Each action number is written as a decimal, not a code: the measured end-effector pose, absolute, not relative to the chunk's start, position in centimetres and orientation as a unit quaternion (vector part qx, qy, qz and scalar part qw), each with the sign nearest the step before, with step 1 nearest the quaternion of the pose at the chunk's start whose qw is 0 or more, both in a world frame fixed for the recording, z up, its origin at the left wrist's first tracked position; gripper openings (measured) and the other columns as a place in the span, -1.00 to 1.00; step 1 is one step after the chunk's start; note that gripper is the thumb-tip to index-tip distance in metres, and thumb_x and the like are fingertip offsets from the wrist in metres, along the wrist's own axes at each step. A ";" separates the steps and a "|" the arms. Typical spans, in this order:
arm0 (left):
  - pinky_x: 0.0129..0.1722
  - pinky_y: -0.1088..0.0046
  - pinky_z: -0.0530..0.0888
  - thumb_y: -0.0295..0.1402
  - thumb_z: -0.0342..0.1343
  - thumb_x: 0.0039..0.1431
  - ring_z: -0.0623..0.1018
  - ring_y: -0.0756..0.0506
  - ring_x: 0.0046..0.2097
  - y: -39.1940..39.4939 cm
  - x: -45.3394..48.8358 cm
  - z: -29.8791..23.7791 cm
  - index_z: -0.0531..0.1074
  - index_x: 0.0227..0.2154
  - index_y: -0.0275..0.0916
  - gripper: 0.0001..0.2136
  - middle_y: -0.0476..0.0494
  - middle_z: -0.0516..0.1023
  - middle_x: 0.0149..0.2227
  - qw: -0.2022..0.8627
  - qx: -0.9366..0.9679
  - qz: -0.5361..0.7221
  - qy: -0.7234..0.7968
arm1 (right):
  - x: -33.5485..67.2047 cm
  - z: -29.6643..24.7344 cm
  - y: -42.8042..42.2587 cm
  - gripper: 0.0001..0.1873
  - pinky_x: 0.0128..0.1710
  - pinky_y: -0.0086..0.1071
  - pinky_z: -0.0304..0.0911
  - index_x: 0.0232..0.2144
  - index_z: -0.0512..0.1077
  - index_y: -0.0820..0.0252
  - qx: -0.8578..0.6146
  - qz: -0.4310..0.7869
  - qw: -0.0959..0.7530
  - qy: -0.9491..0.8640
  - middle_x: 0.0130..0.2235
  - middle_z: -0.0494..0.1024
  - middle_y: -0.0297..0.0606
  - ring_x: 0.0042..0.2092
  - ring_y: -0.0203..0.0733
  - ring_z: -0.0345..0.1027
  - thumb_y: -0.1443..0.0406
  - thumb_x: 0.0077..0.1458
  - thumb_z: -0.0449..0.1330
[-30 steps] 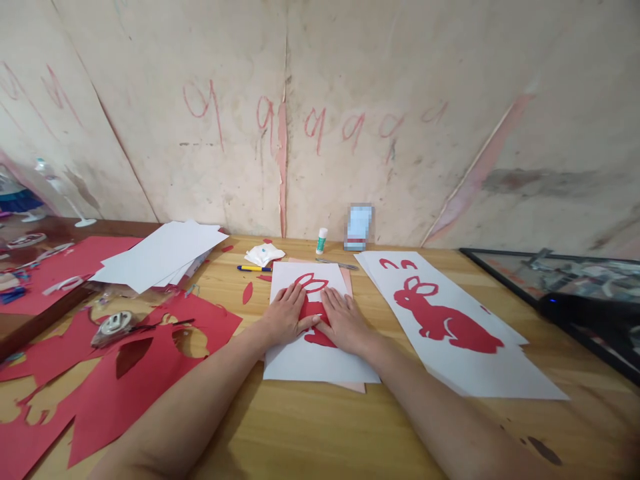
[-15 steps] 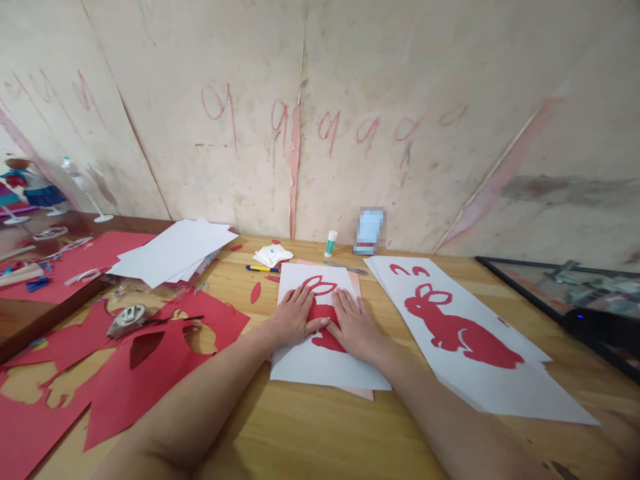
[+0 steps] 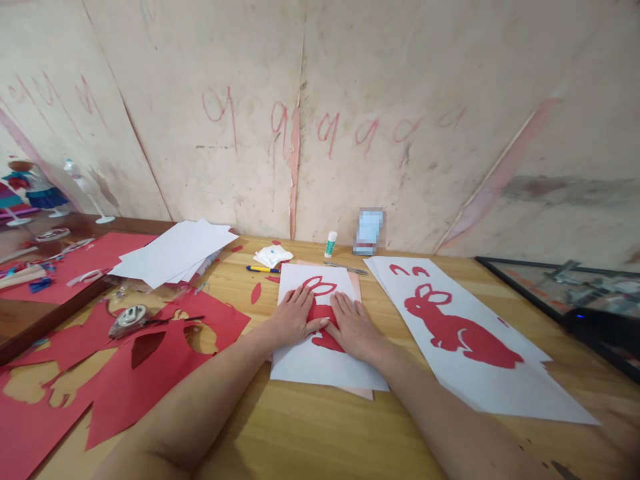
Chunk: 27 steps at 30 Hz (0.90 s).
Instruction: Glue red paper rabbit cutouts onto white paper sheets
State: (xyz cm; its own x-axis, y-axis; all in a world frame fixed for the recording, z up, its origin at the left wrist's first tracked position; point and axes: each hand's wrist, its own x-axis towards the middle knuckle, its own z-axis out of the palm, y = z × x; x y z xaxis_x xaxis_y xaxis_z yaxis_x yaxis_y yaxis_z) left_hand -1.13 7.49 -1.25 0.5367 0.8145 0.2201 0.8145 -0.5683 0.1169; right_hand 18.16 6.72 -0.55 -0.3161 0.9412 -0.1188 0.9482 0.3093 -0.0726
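Both hands lie flat on a red paper-cut rabbit (image 3: 327,342), which rests on a white sheet of paper (image 3: 315,370). My left hand (image 3: 295,317) covers the left side of the rabbit, its fingers stretched out toward the ears. My right hand (image 3: 353,327) presses on the right side, fingers also extended. The two thumbs meet over the rabbit's middle. Only the outlined ears, part of the body and the lower part show between and below the hands. A pinkish sheet (image 3: 361,393) sticks out from under the white one.
To the right, a second red rabbit (image 3: 465,333) lies on white paper (image 3: 530,393). Behind stand a glue stick (image 3: 331,245) and a blurred phone (image 3: 369,232), near a yellow pen (image 3: 263,269) and tweezers-like metal tool (image 3: 345,268). Red paper scraps (image 3: 150,393) and a tape measure (image 3: 129,319) lie left.
My hands stay flat on the rabbit with hardly any movement. The right hand and forearm have shifted very slightly; the papers look the same.
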 end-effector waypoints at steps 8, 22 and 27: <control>0.27 0.04 0.15 0.18 -0.38 0.29 0.10 -0.34 0.37 7.5 -1.1 -1.1 0.12 0.28 -0.38 -0.22 -0.44 0.09 0.35 0.007 0.876 0.118 0.467 | 18.1 -0.4 6.6 -0.11 0.37 0.01 -0.38 0.38 -0.19 0.47 0.586 -0.065 0.024 0.807 0.42 -0.24 -0.01 0.43 -0.01 -0.43 -0.10 0.28 -0.32; 0.26 0.03 0.16 0.14 -0.35 0.32 0.13 -0.35 0.36 7.7 -1.1 -1.4 0.14 0.28 -0.38 -0.26 -0.45 0.14 0.33 0.004 0.879 0.126 0.460 | 17.6 0.2 6.0 -0.12 0.37 0.00 -0.38 0.38 -0.14 0.46 0.583 -0.081 0.026 0.808 0.42 -0.19 -0.02 0.43 -0.02 -0.41 -0.10 0.28 -0.35; 0.26 0.05 0.16 0.12 -0.34 0.33 0.12 -0.35 0.36 7.7 -1.2 -1.4 0.13 0.29 -0.39 -0.27 -0.45 0.12 0.34 0.009 0.878 0.129 0.460 | 17.7 -0.2 6.0 -0.11 0.37 0.03 -0.40 0.38 -0.14 0.46 0.573 -0.076 0.011 0.816 0.42 -0.19 -0.01 0.43 0.00 -0.42 -0.11 0.27 -0.38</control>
State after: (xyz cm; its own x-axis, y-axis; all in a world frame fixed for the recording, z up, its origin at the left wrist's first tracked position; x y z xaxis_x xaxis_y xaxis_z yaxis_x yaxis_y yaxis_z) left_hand -1.16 7.71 -1.39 0.5430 0.8109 0.2180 0.8064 -0.5760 0.1341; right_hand 17.72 5.98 -0.18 -0.3433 0.9334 -0.1044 0.9367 0.3321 -0.1112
